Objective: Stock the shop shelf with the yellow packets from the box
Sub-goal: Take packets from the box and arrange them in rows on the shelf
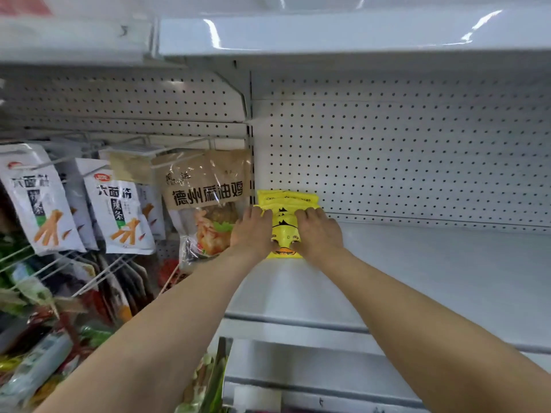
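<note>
Left hand (250,234) and right hand (319,234) pressed flat, unclenched, on yellow packets (285,216) stacked at shelf (432,272) back-left corner.

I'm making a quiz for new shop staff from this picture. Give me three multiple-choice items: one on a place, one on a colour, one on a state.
1. Where do the yellow packets lie on the shelf?
A. back left corner
B. front right edge
C. middle of the shelf

2. What colour is the pegboard behind the shelf?
A. black
B. white
C. red

3. What are the hands doing?
A. hanging at the sides
B. holding a box
C. both pressed on the packets

Answers:
1 A, the packets sit against the pegboard next to the left upright.
2 B, it is white with dark holes.
3 C, the left hand and right hand lie on the stack from either side.
</note>
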The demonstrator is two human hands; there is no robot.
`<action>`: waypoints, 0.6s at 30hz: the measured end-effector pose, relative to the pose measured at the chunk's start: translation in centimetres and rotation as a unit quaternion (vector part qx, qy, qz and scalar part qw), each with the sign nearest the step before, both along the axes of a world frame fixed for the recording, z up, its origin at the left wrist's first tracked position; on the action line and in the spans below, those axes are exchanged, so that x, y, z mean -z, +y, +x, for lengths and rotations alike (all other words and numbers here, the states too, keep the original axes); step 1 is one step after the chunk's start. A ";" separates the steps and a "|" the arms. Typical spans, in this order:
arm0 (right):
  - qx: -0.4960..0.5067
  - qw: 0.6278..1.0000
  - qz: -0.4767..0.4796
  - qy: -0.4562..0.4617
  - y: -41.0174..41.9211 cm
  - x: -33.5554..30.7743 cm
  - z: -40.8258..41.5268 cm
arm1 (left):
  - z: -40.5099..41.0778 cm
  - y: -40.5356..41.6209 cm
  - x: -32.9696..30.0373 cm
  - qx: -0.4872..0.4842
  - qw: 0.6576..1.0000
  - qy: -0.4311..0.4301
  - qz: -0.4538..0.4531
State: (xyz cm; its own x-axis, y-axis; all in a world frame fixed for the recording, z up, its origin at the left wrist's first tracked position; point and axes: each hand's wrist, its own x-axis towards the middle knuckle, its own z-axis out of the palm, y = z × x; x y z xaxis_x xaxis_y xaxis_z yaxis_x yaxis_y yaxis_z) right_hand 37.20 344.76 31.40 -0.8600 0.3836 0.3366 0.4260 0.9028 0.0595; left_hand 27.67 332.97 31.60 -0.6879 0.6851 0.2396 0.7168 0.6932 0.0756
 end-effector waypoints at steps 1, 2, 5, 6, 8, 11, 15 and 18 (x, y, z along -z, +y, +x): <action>0.002 1.000 -0.003 0.002 -0.8 -0.3 0.5 | 0.4 -0.9 0.0 0.017 1.000 -0.010 0.007; 0.003 1.000 -0.007 0.003 -1.6 -0.7 1.0 | 0.8 -2.1 0.0 0.035 0.999 -0.014 0.012; -0.003 1.000 -0.013 0.017 -5.0 -2.2 2.5 | 1.6 -6.4 -0.6 0.057 0.998 0.015 0.038; -0.008 1.000 -0.013 0.026 -6.4 -2.8 3.0 | 1.7 -8.2 -1.0 0.052 0.997 0.019 0.049; -0.024 0.999 -0.014 0.043 -9.6 -3.8 3.8 | 2.0 -11.9 -1.6 0.041 0.997 0.028 0.057; -0.057 0.996 -0.016 0.073 -14.7 -4.8 4.5 | 2.4 -17.9 -2.3 0.042 0.996 0.035 0.067; -0.095 0.991 -0.021 0.097 -21.2 -4.7 4.7 | 2.9 -25.7 -2.6 0.012 0.995 0.059 0.084; -0.113 0.989 -0.041 0.091 -25.7 -3.4 4.4 | 3.0 -30.8 -2.1 -0.005 0.994 0.044 0.096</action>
